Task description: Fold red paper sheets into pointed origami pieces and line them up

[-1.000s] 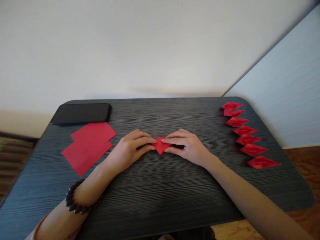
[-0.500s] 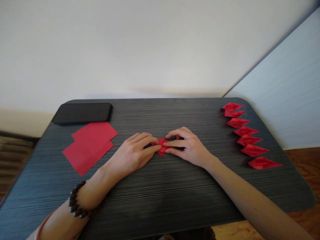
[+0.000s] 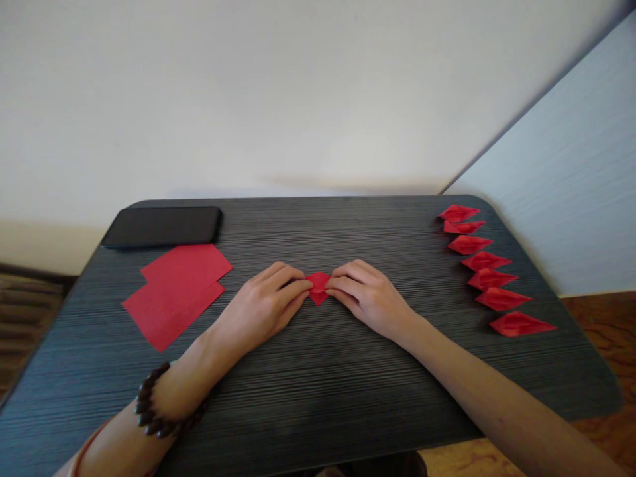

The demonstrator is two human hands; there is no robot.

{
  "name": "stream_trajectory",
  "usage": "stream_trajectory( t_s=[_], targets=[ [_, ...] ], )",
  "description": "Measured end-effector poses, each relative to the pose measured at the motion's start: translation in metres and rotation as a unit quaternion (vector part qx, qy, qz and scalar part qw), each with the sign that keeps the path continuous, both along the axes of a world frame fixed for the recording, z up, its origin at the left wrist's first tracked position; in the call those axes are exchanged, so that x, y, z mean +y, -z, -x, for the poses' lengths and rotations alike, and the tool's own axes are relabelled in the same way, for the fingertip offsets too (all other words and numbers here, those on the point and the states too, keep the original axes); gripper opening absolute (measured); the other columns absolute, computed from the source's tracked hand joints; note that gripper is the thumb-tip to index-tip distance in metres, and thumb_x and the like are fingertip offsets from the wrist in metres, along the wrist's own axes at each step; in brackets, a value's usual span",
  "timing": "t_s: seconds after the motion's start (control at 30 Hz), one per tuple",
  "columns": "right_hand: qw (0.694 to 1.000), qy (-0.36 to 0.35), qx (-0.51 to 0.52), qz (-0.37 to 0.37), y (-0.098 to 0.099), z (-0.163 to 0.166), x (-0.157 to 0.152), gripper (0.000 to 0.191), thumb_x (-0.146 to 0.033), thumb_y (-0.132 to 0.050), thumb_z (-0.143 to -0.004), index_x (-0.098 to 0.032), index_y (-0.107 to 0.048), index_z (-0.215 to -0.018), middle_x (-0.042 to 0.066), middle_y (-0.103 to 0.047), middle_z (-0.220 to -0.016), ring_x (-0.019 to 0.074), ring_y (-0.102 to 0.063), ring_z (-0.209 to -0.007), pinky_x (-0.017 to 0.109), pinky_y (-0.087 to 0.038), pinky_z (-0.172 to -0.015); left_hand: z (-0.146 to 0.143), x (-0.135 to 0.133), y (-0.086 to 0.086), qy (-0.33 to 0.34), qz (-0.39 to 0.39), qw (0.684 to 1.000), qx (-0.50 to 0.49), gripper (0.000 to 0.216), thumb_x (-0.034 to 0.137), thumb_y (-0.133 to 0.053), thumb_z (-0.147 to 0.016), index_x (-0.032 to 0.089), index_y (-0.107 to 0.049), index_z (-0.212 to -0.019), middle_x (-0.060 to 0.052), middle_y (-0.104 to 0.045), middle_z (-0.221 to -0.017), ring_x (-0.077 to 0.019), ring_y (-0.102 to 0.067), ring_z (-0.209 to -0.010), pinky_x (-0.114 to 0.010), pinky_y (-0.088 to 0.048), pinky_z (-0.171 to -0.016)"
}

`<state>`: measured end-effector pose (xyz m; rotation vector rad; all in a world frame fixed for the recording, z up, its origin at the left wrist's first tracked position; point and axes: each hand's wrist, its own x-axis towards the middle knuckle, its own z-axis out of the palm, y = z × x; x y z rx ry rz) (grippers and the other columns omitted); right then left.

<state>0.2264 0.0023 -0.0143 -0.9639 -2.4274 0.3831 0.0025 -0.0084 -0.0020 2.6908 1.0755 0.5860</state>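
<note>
A small folded piece of red paper (image 3: 318,287) lies at the middle of the dark striped table (image 3: 318,397). My left hand (image 3: 263,306) presses its fingertips together on the paper's left side. My right hand (image 3: 368,295) does the same on the right side, fingers bent and close together. Only a small red wedge shows between the two sets of fingertips; the rest of the paper is hidden under them. A dark bead bracelet (image 3: 161,404) sits on my left wrist.
A stack of flat red sheets (image 3: 173,291) lies at the left, with a black phone (image 3: 161,226) behind it near the far edge. Several folded red paper pieces (image 3: 484,271) stand in a row along the right edge. A pale wall rises behind the table.
Both hands have drawn closer together over the red paper, and less of it shows now. My right fingers have lowered onto it. Everything else lies as before.
</note>
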Motion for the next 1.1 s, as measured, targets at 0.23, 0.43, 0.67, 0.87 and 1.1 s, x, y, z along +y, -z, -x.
stream_trajectory(
  t_s=[0.23, 0.43, 0.67, 0.87, 1.1],
  targets=[
    [1.0, 0.009, -0.008, -0.008, 0.001, 0.003, -0.002, 0.023, -0.023, -0.044, -0.095, -0.019, -0.066, -0.099, 0.007, -0.064, -0.095, 0.0182, -0.056, -0.087, 0.034, -0.048, -0.079, -0.001, -0.001, 0.001, -0.013, -0.008, 0.999, 0.035, 0.031, 0.022, -0.05, -0.09, 0.019, -0.058, -0.12, -0.008, -0.061, -0.101, -0.0201, -0.054, -0.091, -0.038, -0.05, -0.082],
    [1.0, 0.012, 0.01, 0.008, 0.001, 0.002, -0.003, 0.023, -0.02, -0.042, -0.094, -0.019, -0.064, -0.104, 0.009, -0.062, -0.102, 0.0193, -0.056, -0.093, 0.036, -0.05, -0.082, -0.008, -0.004, -0.001, -0.012, -0.036, 0.997, 0.068, 0.031, 0.02, -0.047, -0.091, 0.017, -0.058, -0.12, -0.008, -0.063, -0.096, -0.0202, -0.054, -0.086, -0.037, -0.051, -0.077],
    [0.999, 0.019, 0.034, 0.037, 0.003, -0.001, 0.002, 0.017, -0.024, -0.05, -0.092, -0.018, -0.065, -0.097, 0.007, -0.061, -0.097, 0.0183, -0.054, -0.092, 0.036, -0.047, -0.085, -0.01, -0.004, 0.0, -0.027, -0.017, 0.999, 0.039, 0.025, 0.021, -0.048, -0.091, 0.018, -0.061, -0.113, -0.007, -0.063, -0.095, -0.0198, -0.054, -0.087, -0.037, -0.049, -0.079],
    [0.99, 0.078, 0.053, 0.101, 0.0, 0.001, 0.004, 0.014, -0.03, -0.056, -0.088, -0.018, -0.065, -0.087, 0.005, -0.057, -0.094, 0.0168, -0.055, -0.09, 0.034, -0.045, -0.084, -0.007, -0.003, 0.007, -0.063, 0.03, 0.997, -0.043, 0.015, 0.021, -0.048, -0.092, 0.016, -0.061, -0.095, -0.005, -0.063, -0.092, -0.0183, -0.054, -0.087, -0.035, -0.047, -0.082],
    [0.986, 0.12, 0.016, 0.118, -0.004, 0.009, 0.001, 0.011, -0.026, -0.056, -0.085, -0.018, -0.062, -0.081, 0.006, -0.054, -0.104, 0.0196, -0.054, -0.097, 0.038, -0.043, -0.088, -0.014, -0.005, 0.003, -0.133, 0.04, 0.99, 0.022, 0.019, 0.026, -0.043, -0.094, 0.016, -0.058, -0.086, -0.006, -0.059, -0.088, -0.0197, -0.053, -0.083, -0.037, -0.046, -0.08]
  ],
)
